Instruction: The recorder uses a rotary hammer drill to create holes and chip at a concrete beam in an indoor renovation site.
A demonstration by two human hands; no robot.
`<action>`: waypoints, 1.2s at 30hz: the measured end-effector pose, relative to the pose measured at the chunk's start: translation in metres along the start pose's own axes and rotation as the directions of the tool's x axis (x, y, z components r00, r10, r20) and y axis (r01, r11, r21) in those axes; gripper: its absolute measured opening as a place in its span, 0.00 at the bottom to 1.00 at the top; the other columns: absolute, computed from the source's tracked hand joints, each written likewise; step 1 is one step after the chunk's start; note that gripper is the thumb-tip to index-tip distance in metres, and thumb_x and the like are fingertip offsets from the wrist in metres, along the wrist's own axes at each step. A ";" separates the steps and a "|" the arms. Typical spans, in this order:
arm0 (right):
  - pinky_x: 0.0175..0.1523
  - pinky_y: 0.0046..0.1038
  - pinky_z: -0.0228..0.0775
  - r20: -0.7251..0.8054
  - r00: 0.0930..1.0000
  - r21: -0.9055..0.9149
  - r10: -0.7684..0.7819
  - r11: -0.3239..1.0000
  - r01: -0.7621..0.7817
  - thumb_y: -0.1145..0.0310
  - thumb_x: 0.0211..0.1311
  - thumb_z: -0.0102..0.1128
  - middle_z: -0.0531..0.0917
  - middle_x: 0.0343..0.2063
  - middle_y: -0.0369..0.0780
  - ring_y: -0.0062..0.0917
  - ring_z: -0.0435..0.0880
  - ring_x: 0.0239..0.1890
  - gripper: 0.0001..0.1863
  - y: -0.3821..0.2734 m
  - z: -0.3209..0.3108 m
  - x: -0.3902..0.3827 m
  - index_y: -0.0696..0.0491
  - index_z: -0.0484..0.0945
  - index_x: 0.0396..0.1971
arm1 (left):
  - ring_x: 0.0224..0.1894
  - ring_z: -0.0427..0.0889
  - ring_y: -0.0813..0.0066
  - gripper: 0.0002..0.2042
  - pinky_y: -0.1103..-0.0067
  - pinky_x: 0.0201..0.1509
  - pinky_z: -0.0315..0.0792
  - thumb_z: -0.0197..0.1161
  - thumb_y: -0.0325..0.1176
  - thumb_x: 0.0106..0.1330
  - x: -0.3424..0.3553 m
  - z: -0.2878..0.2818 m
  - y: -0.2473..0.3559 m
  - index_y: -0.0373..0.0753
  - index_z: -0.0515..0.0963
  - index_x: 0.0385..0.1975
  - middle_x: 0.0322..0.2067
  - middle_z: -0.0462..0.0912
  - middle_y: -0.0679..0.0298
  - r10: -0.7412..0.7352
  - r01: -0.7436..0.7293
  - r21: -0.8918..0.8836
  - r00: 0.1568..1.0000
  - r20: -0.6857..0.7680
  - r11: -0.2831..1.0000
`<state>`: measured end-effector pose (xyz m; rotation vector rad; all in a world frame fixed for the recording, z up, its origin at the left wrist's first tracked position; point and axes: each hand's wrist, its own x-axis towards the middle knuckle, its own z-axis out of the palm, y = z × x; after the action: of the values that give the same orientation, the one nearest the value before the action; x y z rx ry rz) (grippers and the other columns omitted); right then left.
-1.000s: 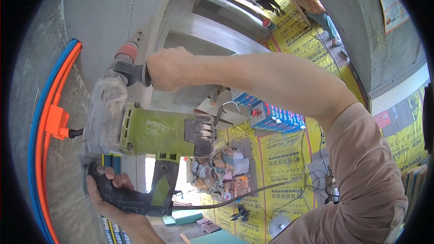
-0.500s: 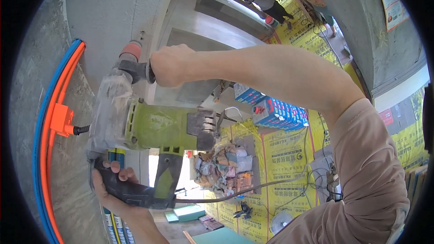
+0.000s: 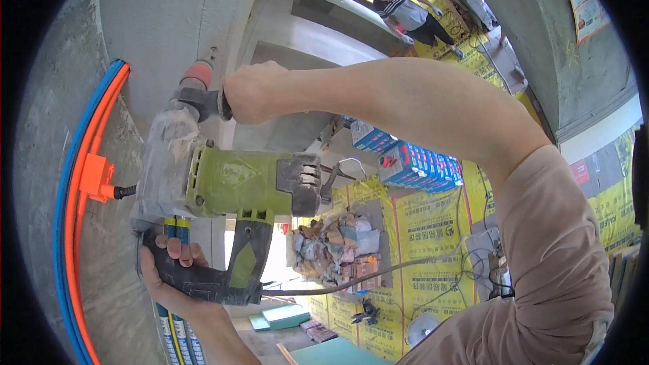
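Note:
A dusty green and grey rotary hammer drill [image 3: 240,179] is held in both of my hands. My right hand [image 3: 253,91] is closed in a fist round its side handle, beside the red collar [image 3: 197,73]. Lower down, my left hand [image 3: 169,267] wraps round the black rear grip, fingertips showing. The collar end sits close to the grey concrete surface [image 3: 169,13], near a small dark mark; I cannot make out a bit or whether it touches. A dark power cord [image 3: 365,284] runs from the grip to the right.
Blue and orange conduits [image 3: 67,209] with an orange junction box [image 3: 97,177] run along the concrete at left. Yellow sheeting [image 3: 433,236] covers the floor, with blue cartons [image 3: 419,165], a rubble heap [image 3: 331,247] and loose cables on it. A person [image 3: 409,13] stands at the far top.
The drill has shifted very slightly upward in the view, both hands still round it. The background person has moved right and turned; a second person there has gone from view.

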<state>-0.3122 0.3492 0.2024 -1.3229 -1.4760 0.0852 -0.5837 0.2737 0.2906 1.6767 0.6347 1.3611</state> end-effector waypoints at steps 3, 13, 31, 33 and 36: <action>0.45 0.40 0.78 -0.011 1.000 0.018 -0.006 1.000 0.006 0.70 0.51 0.56 0.85 0.39 0.51 0.44 0.85 0.44 0.14 -0.001 0.005 -0.004 0.59 0.83 0.37 | 0.21 0.66 0.82 0.12 0.83 0.31 0.69 0.55 0.44 0.71 -0.005 -0.003 0.001 0.43 0.70 0.34 0.22 0.71 0.69 -0.020 0.019 0.015 0.999 0.028 1.000; 0.44 0.40 0.78 0.040 0.999 -0.080 0.007 0.997 -0.003 0.70 0.50 0.56 0.85 0.38 0.50 0.44 0.85 0.42 0.14 -0.009 0.000 0.010 0.59 0.83 0.36 | 0.26 0.72 0.80 0.11 0.81 0.33 0.72 0.56 0.41 0.71 -0.005 0.003 0.006 0.39 0.72 0.38 0.25 0.74 0.67 0.012 -0.013 -0.011 0.999 -0.035 1.000; 0.44 0.41 0.78 -0.037 0.994 -0.064 0.105 0.992 -0.107 0.68 0.51 0.56 0.85 0.37 0.51 0.45 0.86 0.41 0.14 -0.011 0.007 0.002 0.60 0.84 0.34 | 0.23 0.68 0.77 0.11 0.81 0.32 0.67 0.57 0.43 0.70 0.000 -0.006 0.000 0.42 0.70 0.33 0.23 0.72 0.66 -0.115 0.128 -0.183 0.990 0.080 0.975; 0.45 0.41 0.78 -0.036 0.995 -0.082 0.098 0.992 -0.100 0.68 0.51 0.56 0.85 0.37 0.52 0.45 0.86 0.41 0.14 -0.010 0.005 0.000 0.60 0.83 0.34 | 0.24 0.68 0.78 0.10 0.81 0.32 0.68 0.57 0.40 0.70 -0.006 0.001 -0.004 0.40 0.71 0.34 0.24 0.71 0.66 -0.096 0.101 -0.183 0.995 0.035 0.978; 0.45 0.40 0.78 -0.022 0.997 -0.127 0.070 0.989 -0.073 0.69 0.49 0.56 0.85 0.38 0.51 0.44 0.85 0.43 0.15 -0.014 -0.001 0.003 0.60 0.83 0.36 | 0.26 0.69 0.78 0.10 0.82 0.32 0.71 0.58 0.38 0.69 -0.008 0.000 0.002 0.38 0.71 0.35 0.26 0.73 0.65 -0.107 0.111 -0.217 0.994 0.033 0.970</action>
<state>-0.3200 0.3463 0.2137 -1.4771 -1.4388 0.0256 -0.5864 0.2666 0.2884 1.4573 0.5364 1.2842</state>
